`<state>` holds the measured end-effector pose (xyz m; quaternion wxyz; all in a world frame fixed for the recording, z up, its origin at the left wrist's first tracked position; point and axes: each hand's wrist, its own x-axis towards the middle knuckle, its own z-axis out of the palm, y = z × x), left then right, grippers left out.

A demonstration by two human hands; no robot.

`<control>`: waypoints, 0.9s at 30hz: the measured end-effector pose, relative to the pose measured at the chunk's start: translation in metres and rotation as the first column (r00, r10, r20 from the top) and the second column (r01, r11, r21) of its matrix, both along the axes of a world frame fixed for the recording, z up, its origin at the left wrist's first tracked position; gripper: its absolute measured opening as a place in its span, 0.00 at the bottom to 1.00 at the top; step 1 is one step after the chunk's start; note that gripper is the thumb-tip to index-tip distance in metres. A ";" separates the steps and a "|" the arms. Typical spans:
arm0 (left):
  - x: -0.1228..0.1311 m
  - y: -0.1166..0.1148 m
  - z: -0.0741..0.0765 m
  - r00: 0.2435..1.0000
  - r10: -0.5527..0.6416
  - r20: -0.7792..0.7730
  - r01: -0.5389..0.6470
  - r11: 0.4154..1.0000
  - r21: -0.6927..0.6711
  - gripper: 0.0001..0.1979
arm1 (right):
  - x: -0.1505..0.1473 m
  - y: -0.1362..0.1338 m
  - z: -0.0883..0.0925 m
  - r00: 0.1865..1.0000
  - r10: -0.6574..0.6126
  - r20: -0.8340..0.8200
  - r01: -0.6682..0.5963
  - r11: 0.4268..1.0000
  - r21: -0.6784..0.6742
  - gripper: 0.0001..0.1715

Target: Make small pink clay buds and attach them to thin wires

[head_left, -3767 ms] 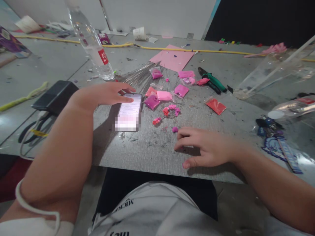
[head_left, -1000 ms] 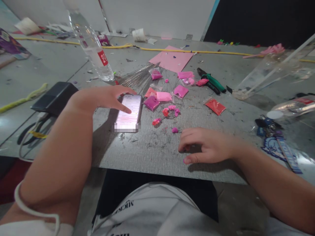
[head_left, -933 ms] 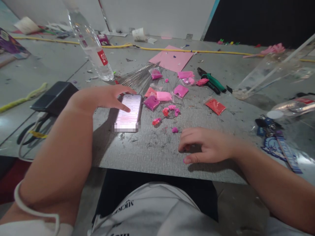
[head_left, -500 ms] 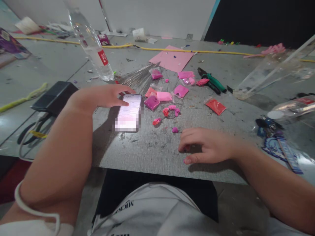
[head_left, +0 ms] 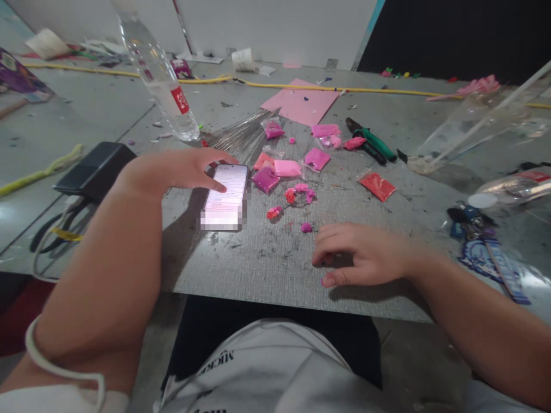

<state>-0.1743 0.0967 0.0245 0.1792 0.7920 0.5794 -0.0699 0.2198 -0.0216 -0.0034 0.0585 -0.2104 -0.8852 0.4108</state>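
Note:
My left hand (head_left: 196,168) reaches over the top left corner of a lit phone (head_left: 226,198), which appears to lie on the table. Its thumb touches the screen, and the other fingers stretch past the phone's upper edge. My right hand (head_left: 353,252) rests on the table near the front edge, fingers loosely curled and thumb apart, with nothing seen in it. A small purple clay ball (head_left: 306,228) lies just beyond its fingertips. Between the hands sit a ring of pink and red clay flowers (head_left: 300,195) and a small clay flower piece (head_left: 274,213).
Several clay packets (head_left: 287,168) lie beyond the phone, beside thin wires (head_left: 245,135). Green-handled pliers (head_left: 372,143) and a red packet (head_left: 377,186) are to the right. A water bottle (head_left: 161,80) and black adapter (head_left: 94,169) stand left; keys (head_left: 469,221) lie far right.
My left thumb has slid slightly down and right on the phone screen, and the screen content has shifted. My right hand has stayed still.

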 end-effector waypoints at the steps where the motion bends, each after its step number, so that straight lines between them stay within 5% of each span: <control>1: 0.000 0.000 0.000 1.000 0.005 -0.005 -0.005 1.000 0.003 0.41 | 0.000 0.000 0.000 1.000 -0.002 0.002 0.002 1.000 0.001 0.23; 27: -0.006 0.005 -0.005 1.000 0.016 -0.022 -0.016 1.000 0.009 0.45 | 0.000 0.000 0.001 1.000 -0.014 0.023 0.014 1.000 -0.004 0.23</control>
